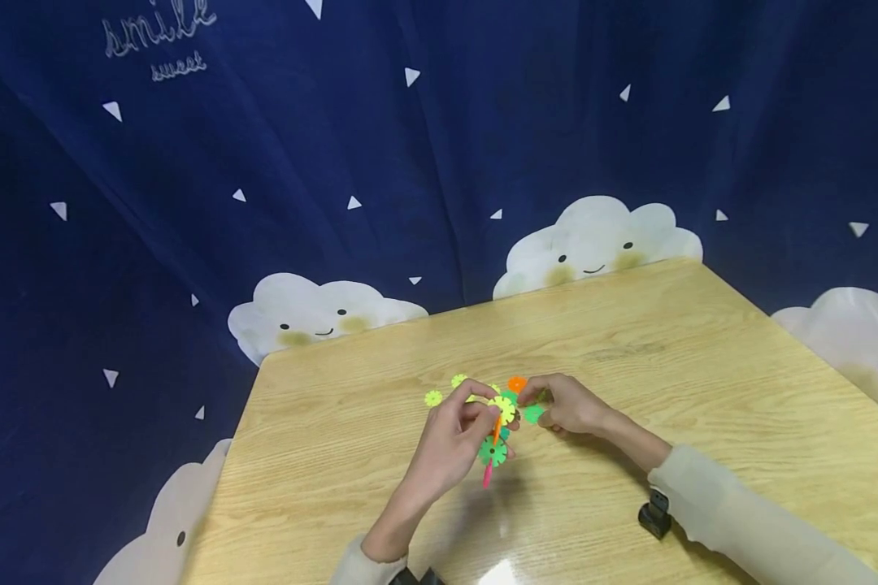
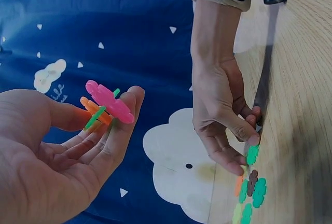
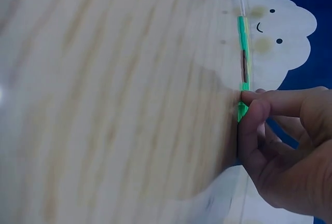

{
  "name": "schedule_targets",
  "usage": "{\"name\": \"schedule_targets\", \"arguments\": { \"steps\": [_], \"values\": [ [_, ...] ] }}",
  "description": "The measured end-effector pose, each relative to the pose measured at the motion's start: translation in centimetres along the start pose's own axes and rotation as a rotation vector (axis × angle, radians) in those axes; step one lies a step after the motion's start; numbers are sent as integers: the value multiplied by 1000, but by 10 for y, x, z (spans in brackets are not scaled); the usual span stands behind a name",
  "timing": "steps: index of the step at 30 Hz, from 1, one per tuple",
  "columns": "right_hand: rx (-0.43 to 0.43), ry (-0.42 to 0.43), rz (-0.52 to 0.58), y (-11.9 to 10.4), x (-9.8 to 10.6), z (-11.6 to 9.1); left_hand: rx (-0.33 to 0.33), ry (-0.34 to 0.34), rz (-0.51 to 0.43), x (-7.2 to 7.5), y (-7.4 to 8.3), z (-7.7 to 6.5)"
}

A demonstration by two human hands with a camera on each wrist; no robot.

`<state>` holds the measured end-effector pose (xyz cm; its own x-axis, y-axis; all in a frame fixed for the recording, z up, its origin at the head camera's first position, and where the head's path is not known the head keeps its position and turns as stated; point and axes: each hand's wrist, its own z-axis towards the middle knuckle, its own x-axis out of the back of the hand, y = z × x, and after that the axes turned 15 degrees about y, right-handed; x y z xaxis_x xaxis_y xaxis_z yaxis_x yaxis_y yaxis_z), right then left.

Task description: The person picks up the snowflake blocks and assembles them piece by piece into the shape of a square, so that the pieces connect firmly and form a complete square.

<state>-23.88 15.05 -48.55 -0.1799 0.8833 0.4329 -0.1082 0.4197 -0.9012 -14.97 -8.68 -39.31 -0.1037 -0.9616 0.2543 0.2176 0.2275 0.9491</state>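
My left hand [image 1: 446,443] is raised over the table and pinches a cluster of joined notched plastic discs. A yellow disc [image 1: 505,409] tops it in the head view, with an orange disc seen edge-on, a green disc [image 1: 493,452] and a pink disc [image 1: 487,474] below. In the left wrist view the pink disc [image 2: 110,102] crosses a thin green one. My right hand [image 1: 574,405] is down at the tabletop, thumb and fingertips around a loose green disc [image 1: 533,413]. In the right wrist view that green disc [image 3: 242,112] shows partly behind the fingertips.
More loose discs lie flat beyond the hands: an orange disc [image 1: 517,384], a yellow disc [image 1: 433,398], a brown disc [image 2: 252,182] and several green ones. The wooden table [image 1: 322,455] ends at a dark blue curtain [image 1: 300,146] printed with clouds.
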Motion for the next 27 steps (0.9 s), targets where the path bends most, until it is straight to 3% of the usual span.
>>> {"name": "schedule_targets", "arguments": {
  "steps": [4, 11, 17, 22, 27],
  "values": [
    [-29, 2, 8, 1, 2, -2, 22, -7, -17, -1, 0, 0],
    [-21, -6, 1, 1, 8, -4, -45, 30, 55, 0, 0, 1],
    [-43, -42, 60, 0, 10, -6, 10, 8, -37, -3, 1, 1],
    [-41, -53, 106, -8, 12, -10, -29, 53, 44, -3, 1, 1],
    [-17, -47, 158, -15, 19, -14, -8, 38, -2, -5, 1, 1]
  ]
}}
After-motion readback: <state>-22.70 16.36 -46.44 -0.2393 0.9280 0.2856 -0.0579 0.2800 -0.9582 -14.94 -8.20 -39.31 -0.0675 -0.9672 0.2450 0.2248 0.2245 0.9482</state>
